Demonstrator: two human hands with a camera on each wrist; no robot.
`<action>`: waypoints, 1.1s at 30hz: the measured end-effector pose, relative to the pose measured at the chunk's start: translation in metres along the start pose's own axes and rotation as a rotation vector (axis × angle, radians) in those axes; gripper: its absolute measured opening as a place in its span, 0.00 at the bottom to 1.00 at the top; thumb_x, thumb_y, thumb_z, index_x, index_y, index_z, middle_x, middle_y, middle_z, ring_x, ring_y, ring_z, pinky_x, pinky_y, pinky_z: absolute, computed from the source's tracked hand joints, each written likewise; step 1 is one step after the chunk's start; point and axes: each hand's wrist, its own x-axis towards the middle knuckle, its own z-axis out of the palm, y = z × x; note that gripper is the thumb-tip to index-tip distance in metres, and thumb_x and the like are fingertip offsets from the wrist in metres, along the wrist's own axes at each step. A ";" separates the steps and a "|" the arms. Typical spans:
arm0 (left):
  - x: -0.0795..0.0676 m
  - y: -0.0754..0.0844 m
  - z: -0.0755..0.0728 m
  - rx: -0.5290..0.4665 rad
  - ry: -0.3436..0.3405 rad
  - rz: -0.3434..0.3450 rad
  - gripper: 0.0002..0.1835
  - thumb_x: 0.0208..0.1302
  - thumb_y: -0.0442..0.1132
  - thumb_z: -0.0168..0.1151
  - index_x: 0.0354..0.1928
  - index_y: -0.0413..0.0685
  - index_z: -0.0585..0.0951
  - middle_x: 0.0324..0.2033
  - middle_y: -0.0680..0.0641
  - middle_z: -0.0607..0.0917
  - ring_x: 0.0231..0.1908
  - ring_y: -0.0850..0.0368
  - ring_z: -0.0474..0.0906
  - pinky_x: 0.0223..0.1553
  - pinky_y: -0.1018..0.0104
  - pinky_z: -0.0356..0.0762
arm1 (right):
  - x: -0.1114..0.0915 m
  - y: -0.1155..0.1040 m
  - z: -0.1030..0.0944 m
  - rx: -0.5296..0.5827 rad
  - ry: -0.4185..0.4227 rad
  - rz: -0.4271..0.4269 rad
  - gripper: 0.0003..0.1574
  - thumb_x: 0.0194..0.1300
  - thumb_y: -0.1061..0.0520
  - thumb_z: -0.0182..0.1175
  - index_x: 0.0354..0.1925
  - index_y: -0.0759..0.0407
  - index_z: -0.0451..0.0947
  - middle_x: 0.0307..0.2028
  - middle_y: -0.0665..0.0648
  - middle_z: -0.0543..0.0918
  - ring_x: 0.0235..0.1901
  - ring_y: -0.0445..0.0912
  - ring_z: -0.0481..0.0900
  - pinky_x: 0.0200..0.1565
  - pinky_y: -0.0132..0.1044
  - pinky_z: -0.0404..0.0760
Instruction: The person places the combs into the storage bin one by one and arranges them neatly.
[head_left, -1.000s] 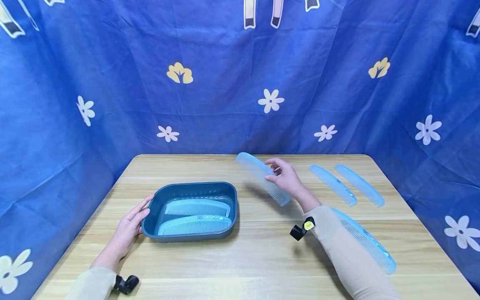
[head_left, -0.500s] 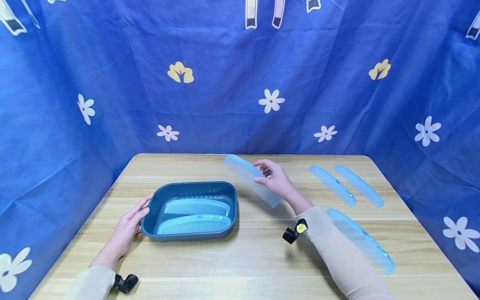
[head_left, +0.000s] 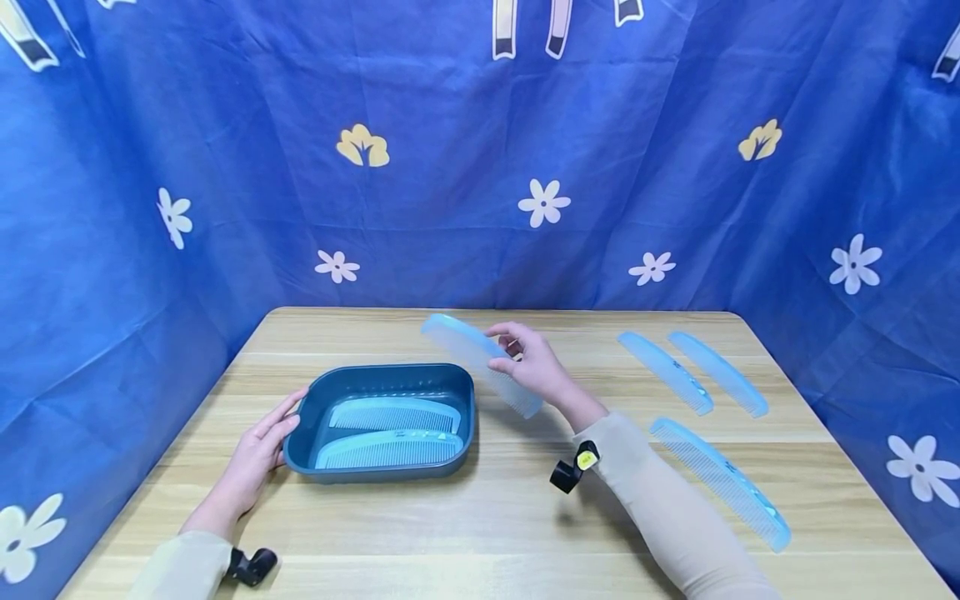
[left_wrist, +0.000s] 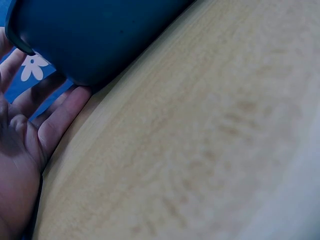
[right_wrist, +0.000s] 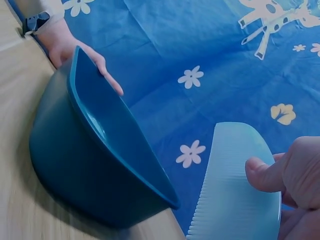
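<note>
My right hand (head_left: 532, 362) pinches a light blue comb (head_left: 459, 340) between thumb and fingers, raised above the table to the right of the dark blue plastic basin (head_left: 375, 476). The right wrist view shows the thumb (right_wrist: 265, 175) pressed flat on the comb's face. At the basin's left end, my left hand (head_left: 255, 458) touches the outer wall with fairly straight fingers. Inside the basin lie two more light blue combs, a rear comb (head_left: 396, 413) and a front comb (head_left: 390, 451), side by side with teeth towards me.
Three light blue combs lie on the wooden table (head_left: 487, 533) at the right: a middle comb (head_left: 667, 372), an outer comb (head_left: 720, 372) and a nearer comb (head_left: 723, 483) beside my right sleeve. A blue patterned cloth (head_left: 450, 225) hangs behind the table and along both sides.
My right hand has moved left with the comb, closer to the basin. The left hand, the basin and the combs inside it have stayed put.
</note>
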 end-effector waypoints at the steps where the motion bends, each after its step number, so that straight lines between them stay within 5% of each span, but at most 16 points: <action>1: 0.000 0.000 0.000 0.003 0.002 -0.002 0.27 0.71 0.47 0.48 0.71 0.58 0.59 0.52 0.67 0.70 0.43 0.67 0.78 0.35 0.69 0.79 | 0.000 -0.001 0.002 0.005 -0.001 -0.002 0.24 0.53 0.69 0.66 0.50 0.61 0.76 0.33 0.58 0.75 0.30 0.47 0.75 0.35 0.37 0.77; 15: -0.002 0.000 0.000 0.064 0.024 -0.038 0.28 0.71 0.49 0.47 0.71 0.61 0.58 0.63 0.54 0.63 0.45 0.71 0.76 0.37 0.69 0.78 | 0.009 -0.015 0.025 0.059 0.022 -0.005 0.24 0.53 0.67 0.67 0.50 0.59 0.77 0.35 0.57 0.75 0.30 0.47 0.75 0.33 0.36 0.76; 23: -0.001 0.000 0.000 0.023 0.012 -0.016 0.27 0.71 0.47 0.48 0.71 0.60 0.58 0.54 0.66 0.70 0.44 0.70 0.77 0.36 0.69 0.79 | 0.015 -0.018 0.041 0.115 0.030 -0.018 0.23 0.54 0.67 0.66 0.49 0.59 0.77 0.35 0.56 0.74 0.30 0.46 0.74 0.35 0.34 0.76; 33: 0.000 0.001 0.000 0.018 0.003 -0.006 0.27 0.71 0.47 0.47 0.70 0.60 0.59 0.54 0.65 0.70 0.45 0.70 0.77 0.36 0.69 0.79 | 0.018 -0.024 0.065 0.122 -0.019 -0.005 0.20 0.56 0.66 0.65 0.49 0.60 0.77 0.36 0.55 0.72 0.32 0.43 0.75 0.35 0.33 0.77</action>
